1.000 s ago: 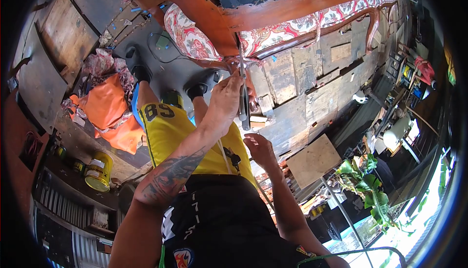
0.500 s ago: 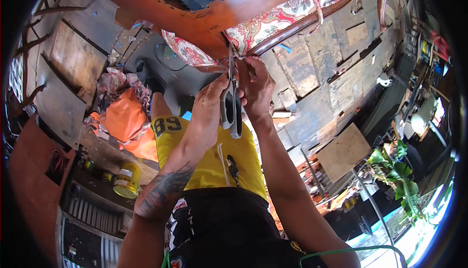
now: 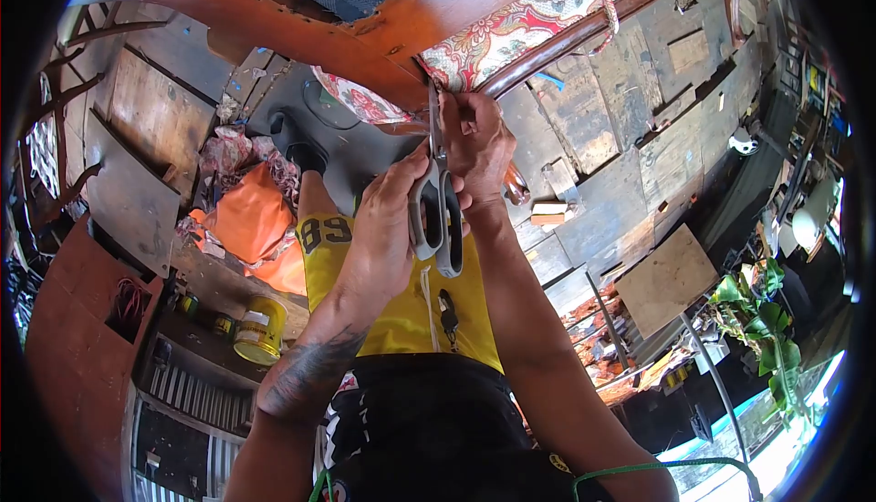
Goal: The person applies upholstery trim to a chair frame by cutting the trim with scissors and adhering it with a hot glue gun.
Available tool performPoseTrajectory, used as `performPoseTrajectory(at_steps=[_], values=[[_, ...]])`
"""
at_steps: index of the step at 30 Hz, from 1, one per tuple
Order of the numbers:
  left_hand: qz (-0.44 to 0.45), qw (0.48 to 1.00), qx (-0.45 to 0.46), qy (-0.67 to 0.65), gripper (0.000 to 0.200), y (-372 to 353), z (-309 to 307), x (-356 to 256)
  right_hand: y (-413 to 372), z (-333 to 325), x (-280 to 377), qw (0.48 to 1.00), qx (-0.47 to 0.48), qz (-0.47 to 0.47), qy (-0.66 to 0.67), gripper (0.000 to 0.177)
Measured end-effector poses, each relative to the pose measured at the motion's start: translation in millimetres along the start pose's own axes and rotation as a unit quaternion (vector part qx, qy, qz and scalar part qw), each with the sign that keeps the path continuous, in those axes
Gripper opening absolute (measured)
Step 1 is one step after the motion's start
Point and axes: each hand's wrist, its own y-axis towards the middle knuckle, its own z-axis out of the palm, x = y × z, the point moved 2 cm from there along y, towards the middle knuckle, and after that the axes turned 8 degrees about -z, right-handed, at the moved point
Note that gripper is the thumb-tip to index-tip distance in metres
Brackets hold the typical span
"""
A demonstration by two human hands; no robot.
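Both hands, left (image 3: 383, 228) with scissors (image 3: 436, 219), right (image 3: 479, 151) on floral fabric (image 3: 520, 32); yellow tin (image 3: 258, 330) nearby

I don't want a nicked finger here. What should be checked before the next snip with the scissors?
1. Left hand wrapped around the scissors handles: ok.
2. Blades pointing up to where the floral fabric meets the wooden frame: ok.
3. Right hand pinching the fabric by the blades: ok.
4. Right fingers clear of the blades: not ok, they sit right beside them.
5. Blades open or closed: cannot tell.
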Motion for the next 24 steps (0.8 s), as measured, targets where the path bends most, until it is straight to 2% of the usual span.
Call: performPoseTrajectory(at_steps=[5, 7, 10, 14, 15, 18, 22, 23, 24], values=[[0.000, 1.000, 0.004, -0.012, 0.056, -3, 3, 2, 1, -1, 1, 1.000, 0.007, -0.005, -0.014, 0.018], [-0.004, 1.000, 0.004, -0.014, 0.061, -7, 6, 2, 2, -3, 0, 0.999, 0.029, 0.029, -0.001, 0.019], [-0.002, 1.000, 0.003, -0.027, 0.061, -12, 10, 2, 6, -4, 1, 0.999, 0.042, 0.013, -0.009, 0.020], [0.014, 0.998, 0.029, -0.045, 0.057, -6, 6, 7, 8, -6, 5, 0.998, 0.056, 0.001, -0.023, 0.021], [0.018, 0.998, 0.023, -0.049, 0.049, -3, 4, 10, 8, -8, 6, 0.998, 0.063, 0.009, -0.014, 0.022], [0.014, 0.996, 0.029, -0.078, 0.042, -3, 2, 15, 8, -9, 2, 0.996, 0.079, 0.020, -0.018, 0.023], [0.007, 0.999, 0.004, -0.050, 0.040, -14, 4, 12, 7, -13, 12, 0.995, 0.081, -0.062, -0.012, 0.017], [0.002, 0.999, 0.001, -0.048, 0.047, -15, 2, 14, 7, -16, 13, 0.994, 0.083, -0.065, -0.015, 0.017], [0.002, 0.999, 0.005, -0.052, 0.047, -17, 1, 16, 6, -21, 11, 0.991, 0.112, 0.024, 0.070, 0.019]])
